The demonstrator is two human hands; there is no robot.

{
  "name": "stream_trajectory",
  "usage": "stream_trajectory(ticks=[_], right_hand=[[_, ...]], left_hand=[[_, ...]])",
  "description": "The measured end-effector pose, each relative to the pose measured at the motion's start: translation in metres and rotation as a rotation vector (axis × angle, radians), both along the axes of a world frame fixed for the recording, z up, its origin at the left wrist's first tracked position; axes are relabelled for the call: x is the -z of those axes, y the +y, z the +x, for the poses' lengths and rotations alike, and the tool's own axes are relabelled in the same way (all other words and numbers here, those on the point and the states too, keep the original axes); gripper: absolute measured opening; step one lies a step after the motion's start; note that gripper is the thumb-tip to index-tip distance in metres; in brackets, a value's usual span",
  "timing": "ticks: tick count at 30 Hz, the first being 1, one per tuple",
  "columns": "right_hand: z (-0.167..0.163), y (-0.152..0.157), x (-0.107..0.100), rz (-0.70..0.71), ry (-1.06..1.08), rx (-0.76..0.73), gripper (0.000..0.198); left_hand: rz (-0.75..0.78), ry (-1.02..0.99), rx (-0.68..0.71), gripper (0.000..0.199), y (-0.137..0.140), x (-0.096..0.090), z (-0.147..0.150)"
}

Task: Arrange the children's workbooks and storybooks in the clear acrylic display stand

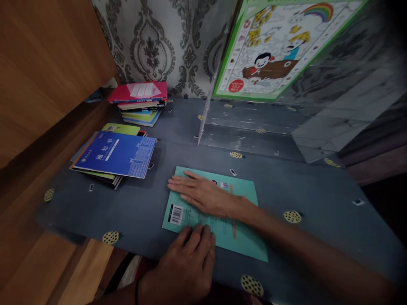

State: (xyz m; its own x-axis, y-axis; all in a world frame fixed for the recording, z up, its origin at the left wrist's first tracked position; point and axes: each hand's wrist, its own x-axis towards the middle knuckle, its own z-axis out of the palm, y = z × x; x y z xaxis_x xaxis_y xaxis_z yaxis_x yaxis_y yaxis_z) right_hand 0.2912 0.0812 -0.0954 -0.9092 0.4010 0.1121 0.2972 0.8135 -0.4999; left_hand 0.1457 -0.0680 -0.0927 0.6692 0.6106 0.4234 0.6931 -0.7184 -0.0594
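A teal booklet (244,231) lies on the table with its barcode side up, small print and an orange strip on it. Flat across its upper left part rests my right hand (203,192), fingers stretched toward the left edge. My left hand (187,262) is at the near edge of the booklet, fingers bent and held together, their tips touching that edge. The thumb's grip under the edge is hidden.
To the left lies a stack topped by a blue booklet (116,153). Behind it stands a pile of books under a pink one (140,91). A clear acrylic stand (254,137) and a green-framed colouring picture (270,55) are at the back. The tablecloth (318,190) has pineapple prints.
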Motion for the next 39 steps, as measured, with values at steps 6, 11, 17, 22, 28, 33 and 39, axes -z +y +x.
stream_trajectory(ticks=[6, 11, 17, 22, 28, 33, 39], right_hand=[[0.004, 0.028, 0.004, -0.006, 0.0, 0.074, 0.045], [0.01, 0.027, 0.004, -0.023, 0.052, 0.088, 0.045], [0.045, 0.002, 0.006, 0.037, 0.058, 0.241, 0.044], [0.065, -0.058, -0.007, -0.007, 0.122, 0.266, 0.045], [0.078, -0.073, -0.009, -0.084, 0.121, 0.298, 0.044], [0.104, -0.027, 0.008, 0.002, 0.235, 0.486, 0.043], [0.112, -0.019, 0.012, -0.021, 0.308, 0.535, 0.042]], left_hand=[[0.004, -0.023, -0.006, 0.03, 0.002, 0.001, 0.0], [-0.1, 0.048, 0.019, 0.034, 0.004, -0.011, -0.002], [-0.196, 0.064, 0.068, 0.035, 0.007, -0.016, -0.001], [-0.257, 0.098, 0.053, 0.026, 0.008, -0.02, 0.003], [-0.328, 0.174, 0.041, 0.024, 0.009, -0.018, 0.003], [-0.27, 0.076, 0.049, 0.022, 0.012, -0.014, 0.003], [-0.247, 0.156, 0.051, 0.025, 0.013, -0.016, 0.008]])
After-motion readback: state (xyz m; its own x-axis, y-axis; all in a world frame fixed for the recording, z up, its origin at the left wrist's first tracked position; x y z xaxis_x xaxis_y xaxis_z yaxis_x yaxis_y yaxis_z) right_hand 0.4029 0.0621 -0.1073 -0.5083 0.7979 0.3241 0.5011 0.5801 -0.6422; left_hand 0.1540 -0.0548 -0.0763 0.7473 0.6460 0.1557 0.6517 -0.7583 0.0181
